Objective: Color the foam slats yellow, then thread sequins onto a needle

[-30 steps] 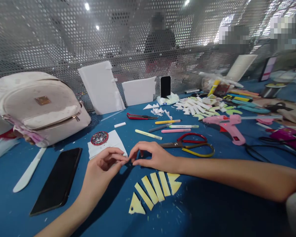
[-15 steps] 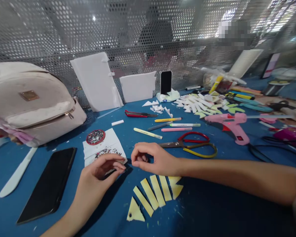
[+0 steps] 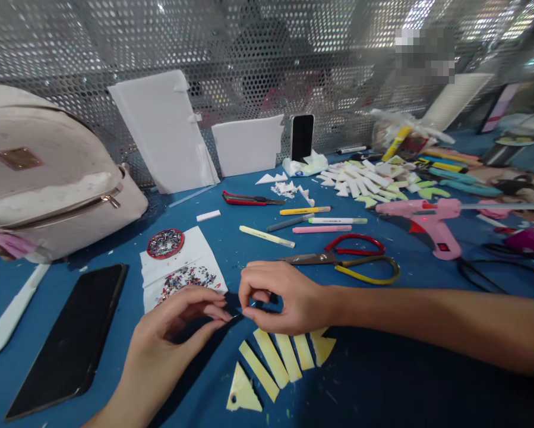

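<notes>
My left hand (image 3: 177,333) is closed in a pinch, with a tiny thin sliver at its fingertips that is too small to name. Close beside it, my right hand (image 3: 280,297) has its thumb and index finger pressed together; whatever they hold is hidden. Just below lie yellow pieces laid out as a fish: a triangular head (image 3: 244,393) with a dark eye hole, several strips (image 3: 271,359) and a notched tail (image 3: 324,351) partly behind my right wrist. Next to my left fingers, small multicoloured beads (image 3: 189,280) are scattered on white paper (image 3: 148,273), with a red-rimmed round dish of beads (image 3: 166,244).
Scissors (image 3: 367,267), several markers (image 3: 267,236) and a red cutter (image 3: 244,199) lie beyond my hands. A pink glue gun (image 3: 431,220) with a cable is at right, near cut white pieces (image 3: 360,181). At left are a phone (image 3: 70,342), white knife (image 3: 15,312) and backpack (image 3: 62,184).
Both hands have shifted slightly downward over the table, the right one now covering more of the fish's upper edge. A thin sliver now shows at the left fingertips. The view has tilted slightly.
</notes>
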### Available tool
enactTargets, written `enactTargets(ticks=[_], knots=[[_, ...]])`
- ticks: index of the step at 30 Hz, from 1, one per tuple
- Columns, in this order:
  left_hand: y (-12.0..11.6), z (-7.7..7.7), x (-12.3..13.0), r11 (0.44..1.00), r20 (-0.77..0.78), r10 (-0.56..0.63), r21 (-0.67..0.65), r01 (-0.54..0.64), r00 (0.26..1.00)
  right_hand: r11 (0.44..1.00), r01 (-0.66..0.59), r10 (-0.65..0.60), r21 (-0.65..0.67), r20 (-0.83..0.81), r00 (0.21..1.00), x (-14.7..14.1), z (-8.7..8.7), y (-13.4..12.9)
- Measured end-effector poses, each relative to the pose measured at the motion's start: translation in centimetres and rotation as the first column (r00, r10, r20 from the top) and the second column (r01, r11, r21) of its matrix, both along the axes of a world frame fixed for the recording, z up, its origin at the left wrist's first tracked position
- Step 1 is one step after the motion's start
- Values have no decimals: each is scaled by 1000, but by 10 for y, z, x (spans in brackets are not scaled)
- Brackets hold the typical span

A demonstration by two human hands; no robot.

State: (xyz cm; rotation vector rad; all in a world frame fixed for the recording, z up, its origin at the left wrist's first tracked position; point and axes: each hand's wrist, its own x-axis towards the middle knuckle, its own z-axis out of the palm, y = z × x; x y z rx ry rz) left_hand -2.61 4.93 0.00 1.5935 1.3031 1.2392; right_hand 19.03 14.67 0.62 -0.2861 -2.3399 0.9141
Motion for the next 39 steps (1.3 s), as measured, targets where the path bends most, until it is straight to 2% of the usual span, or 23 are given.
enactTargets(ticks=[15,39], knots=[[1,-1,-2,1000,-18,14,-23,-15,1000,1000,10,-11,16,24,1000,1,-1,1],[0,-2,-1,1000,-29,0,12,0,1000,1000,16,-16,13,36,999,0,0,1]])
